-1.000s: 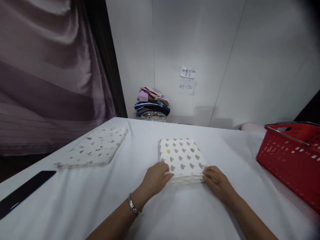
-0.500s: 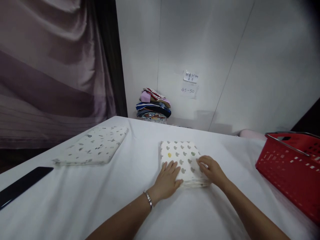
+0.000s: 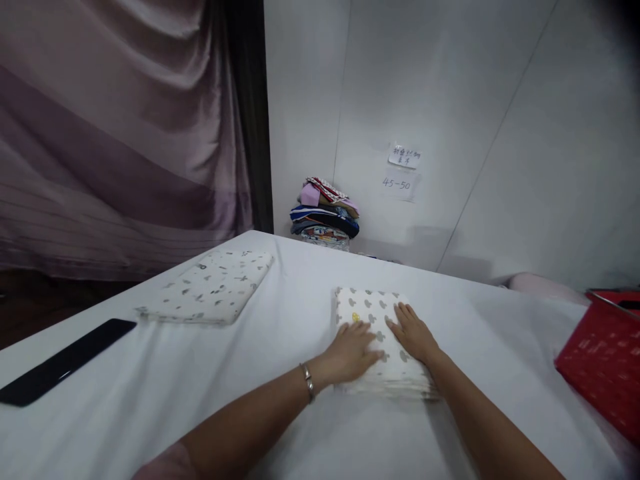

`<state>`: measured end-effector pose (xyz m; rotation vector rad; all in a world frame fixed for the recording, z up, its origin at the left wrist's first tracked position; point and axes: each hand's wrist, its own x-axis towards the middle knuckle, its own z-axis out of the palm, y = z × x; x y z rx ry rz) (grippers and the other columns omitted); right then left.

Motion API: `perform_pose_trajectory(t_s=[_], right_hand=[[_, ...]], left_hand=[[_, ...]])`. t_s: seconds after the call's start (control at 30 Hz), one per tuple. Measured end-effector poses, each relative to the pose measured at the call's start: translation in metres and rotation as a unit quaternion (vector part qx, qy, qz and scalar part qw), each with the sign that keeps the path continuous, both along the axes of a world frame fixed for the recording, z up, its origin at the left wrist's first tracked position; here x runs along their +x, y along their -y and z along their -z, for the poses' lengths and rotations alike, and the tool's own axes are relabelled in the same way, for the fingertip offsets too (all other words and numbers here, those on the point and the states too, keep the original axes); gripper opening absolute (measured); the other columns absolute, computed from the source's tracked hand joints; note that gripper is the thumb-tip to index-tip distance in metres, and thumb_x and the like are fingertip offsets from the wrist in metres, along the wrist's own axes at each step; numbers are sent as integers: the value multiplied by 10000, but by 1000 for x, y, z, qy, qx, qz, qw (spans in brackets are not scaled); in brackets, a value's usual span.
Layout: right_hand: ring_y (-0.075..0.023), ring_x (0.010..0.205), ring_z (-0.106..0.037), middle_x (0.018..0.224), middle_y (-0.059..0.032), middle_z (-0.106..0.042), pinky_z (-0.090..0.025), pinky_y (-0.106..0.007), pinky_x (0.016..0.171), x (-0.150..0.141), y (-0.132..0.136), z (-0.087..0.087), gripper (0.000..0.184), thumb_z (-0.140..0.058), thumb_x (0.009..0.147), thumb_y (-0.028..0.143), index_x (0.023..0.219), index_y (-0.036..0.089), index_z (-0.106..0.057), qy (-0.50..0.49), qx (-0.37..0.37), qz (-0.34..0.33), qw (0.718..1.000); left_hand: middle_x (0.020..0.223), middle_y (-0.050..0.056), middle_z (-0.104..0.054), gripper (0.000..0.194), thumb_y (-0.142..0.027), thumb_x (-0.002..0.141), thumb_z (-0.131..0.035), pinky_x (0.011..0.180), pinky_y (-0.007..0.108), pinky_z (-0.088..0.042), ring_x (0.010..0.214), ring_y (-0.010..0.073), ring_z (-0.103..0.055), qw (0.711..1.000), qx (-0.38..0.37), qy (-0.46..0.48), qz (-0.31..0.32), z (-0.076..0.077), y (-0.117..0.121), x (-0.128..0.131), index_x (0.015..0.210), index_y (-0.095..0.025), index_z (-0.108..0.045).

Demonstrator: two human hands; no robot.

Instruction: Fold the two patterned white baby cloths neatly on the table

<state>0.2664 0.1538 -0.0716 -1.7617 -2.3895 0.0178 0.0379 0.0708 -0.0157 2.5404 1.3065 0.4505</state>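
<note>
A folded white cloth (image 3: 373,303) printed with grey shapes and a yellow one lies in front of me on the white-covered table. Its layered folds show along the near edge. My left hand (image 3: 353,352) rests on its left part, fingers spread and pointing to the right. Flat on the right side of the cloth lies my right hand (image 3: 413,333), with its fingers stretched away from me. Neither hand grips anything. Parts of the print are hidden under both hands.
Another folded printed cloth (image 3: 213,287) lies at the table's left, with a black flat object (image 3: 65,360) nearer me. A red basket (image 3: 603,360) stands at the right. Beyond the far edge rises a stack of folded fabrics (image 3: 325,213) against the wall.
My right hand has gone from pinching near the cloth's right edge to lying flat on top. My left hand has slid further onto the cloth. The view has turned slightly left.
</note>
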Motion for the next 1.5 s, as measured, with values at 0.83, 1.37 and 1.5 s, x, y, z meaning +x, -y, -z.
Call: perform_pose_trajectory(t_s=[0.83, 1.37, 1.5], right_hand=[[-216, 1377, -52, 1503, -64, -133, -98, -460, 1085, -22, -42, -20, 682, -218, 890, 572, 1432, 160, -196, -26, -75, 26, 997], [-245, 1295, -336, 1426, -117, -339, -313, -385, 1044, 32, 52, -18, 680, -346, 865, 516, 1419, 134, -245, -172, -89, 118, 974], [-261, 1265, -384, 1405, -98, -378, -332, -399, 1036, 43, 88, -10, 735, -406, 819, 536, 1422, 150, -240, -268, -91, 146, 948]], left_hand=[[1504, 67, -153, 640, -544, 871, -225, 1087, 508, -148, 1382, 248, -62, 980, 5, -26, -197, 41, -94, -2, 1398, -183, -245], [1495, 64, -196, 568, -518, 861, -300, 1061, 516, -190, 1377, 241, -104, 977, -48, 0, -206, 24, -98, -2, 1341, -215, -340], [1472, 84, -252, 499, -479, 886, -263, 1048, 473, -223, 1359, 258, -163, 971, -52, 10, -235, 16, -116, -9, 1271, -208, -429]])
